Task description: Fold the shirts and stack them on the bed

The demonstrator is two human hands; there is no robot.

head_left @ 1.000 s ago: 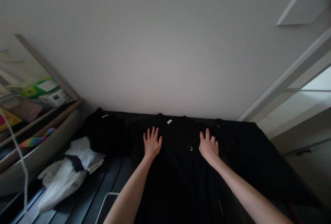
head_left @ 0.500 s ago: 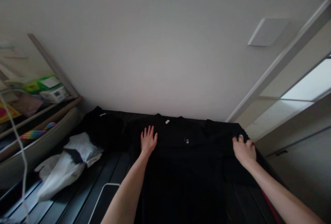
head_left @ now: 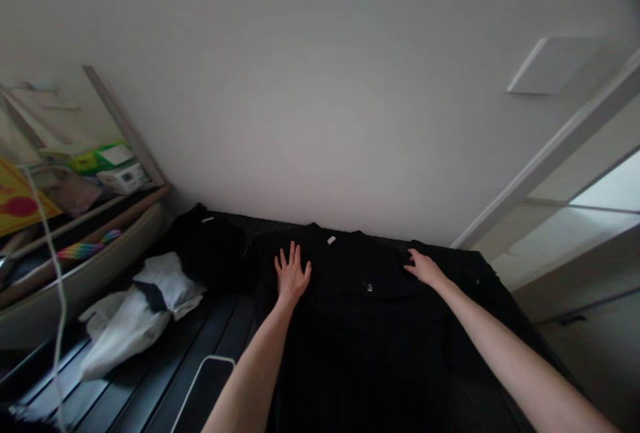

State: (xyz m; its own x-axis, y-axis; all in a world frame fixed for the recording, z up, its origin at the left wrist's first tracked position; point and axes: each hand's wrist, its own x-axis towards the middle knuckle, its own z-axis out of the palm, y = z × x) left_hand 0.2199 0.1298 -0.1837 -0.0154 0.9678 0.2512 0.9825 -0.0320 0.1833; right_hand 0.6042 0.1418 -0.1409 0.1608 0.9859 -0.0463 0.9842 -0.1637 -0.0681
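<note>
A black T-shirt (head_left: 350, 346) lies spread out on a dark slatted surface, with a white tag at its neckline and a small pale print on the chest. My left hand (head_left: 293, 276) rests flat on the shirt's left shoulder area, fingers spread. Over at the right shoulder, my right hand (head_left: 424, 266) touches the cloth, thumb and forefinger apart; its other fingers are partly hidden. The dark fabric makes folds and edges hard to see.
Left of the shirt lie a bunched black garment (head_left: 210, 253) and a grey-and-black cloth (head_left: 135, 326). A phone-like dark slab (head_left: 205, 393) with a pale rim is near my left forearm. A white cable (head_left: 57, 286) hangs at left. The wall (head_left: 320, 99) rises behind.
My right hand has moved left from the sleeve to the shoulder, its fingers no longer curled over the sleeve. My left hand stays flat on the shirt. The view has shifted slightly.
</note>
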